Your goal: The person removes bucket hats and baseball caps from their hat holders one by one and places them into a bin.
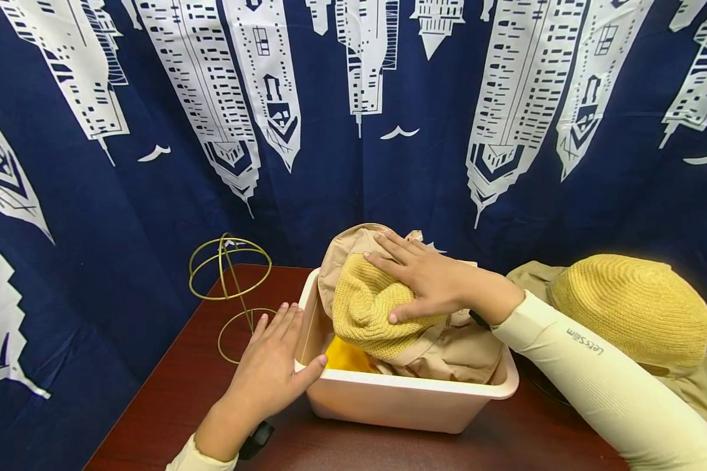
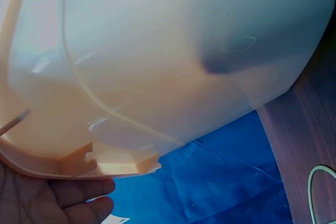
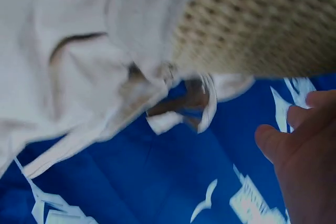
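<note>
Bin (image 1: 406, 409) holds a yellow hat (image 1: 365, 307), right hand (image 1: 433, 278) over it, fingers spread. Left hand (image 1: 273, 369), fingers straight, touches the bin's rim.

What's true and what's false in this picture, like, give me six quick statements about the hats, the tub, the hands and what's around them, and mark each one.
1. The right hand is over the hat in the tub. True.
2. The left hand holds a hat. False: it is at the tub's left side.
3. A wire stand is left of the tub. True.
4. The table is white. False: it is dark red.
5. A second hat sits right of the tub. True.
6. The curtain is plain. False: it shows white buildings on blue.
</note>
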Demonstrator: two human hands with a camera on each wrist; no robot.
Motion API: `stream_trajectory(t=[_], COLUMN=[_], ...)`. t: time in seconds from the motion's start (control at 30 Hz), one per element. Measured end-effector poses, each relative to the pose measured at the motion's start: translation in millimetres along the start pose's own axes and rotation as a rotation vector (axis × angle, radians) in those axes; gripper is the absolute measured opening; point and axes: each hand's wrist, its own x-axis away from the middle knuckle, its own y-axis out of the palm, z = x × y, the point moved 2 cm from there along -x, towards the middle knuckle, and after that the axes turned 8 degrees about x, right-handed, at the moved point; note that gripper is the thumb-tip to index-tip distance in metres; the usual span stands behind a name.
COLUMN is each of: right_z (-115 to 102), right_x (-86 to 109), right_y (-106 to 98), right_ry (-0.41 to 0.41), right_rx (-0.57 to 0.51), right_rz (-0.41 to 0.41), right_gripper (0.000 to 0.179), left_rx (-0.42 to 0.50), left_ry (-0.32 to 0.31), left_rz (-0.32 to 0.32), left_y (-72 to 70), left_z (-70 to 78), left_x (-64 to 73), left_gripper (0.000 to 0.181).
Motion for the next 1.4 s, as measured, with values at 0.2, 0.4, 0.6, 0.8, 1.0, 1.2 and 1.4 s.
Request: stream_trajectory(t=[0.2, 0.4, 0.6, 0.8, 1.0, 1.2, 1.4], right_z=[-16.6, -27.5, -38.7, -43.7, -48.4, -50.6, -47.0], right_x=[-16.9, -30.4, -36.2, -36.8, -37.4, -36.5, -39.9], right_y=[23.7, 39.6, 59.4, 75.9, 83.5, 88.0, 71.4], right_ry=[-0.098, -0.133, -0.156, -0.112, -0.110, -0.117, -0.132], right_rx=[0.045, 0.105, 0.150, 0.138, 0.131, 0.089, 0.052], right_rz=[-0.064, -0.104, -0.166, -0.264, -0.314, -0.387, -0.332], right_gripper=[0.102, 0.102, 0.097, 0.093, 0.091, 0.087, 0.087], left_rx=[-0.002, -0.008, -0.012, -0.008, -0.015, -0.019, -0.005], left_ry=[-0.009, -0.003, -0.002, -0.007, -0.003, -0.002, 0.002], left_rz=[-0.012, -0.020, -0.024, -0.030, -0.024, -0.021, -0.016], left_y=[0.1, -1.0, -1.1, -1.1, -1.6, -1.8, -1.6], left_z=[-0.8, -0.9, -0.5, 0.3, -0.8, -0.9, 0.6], left_x=[0.3, 0.6, 0.6, 0.6, 0.9, 0.1, 0.4], left_gripper=[0.083, 0.085, 0.085, 0.083, 0.083, 0.083, 0.083])
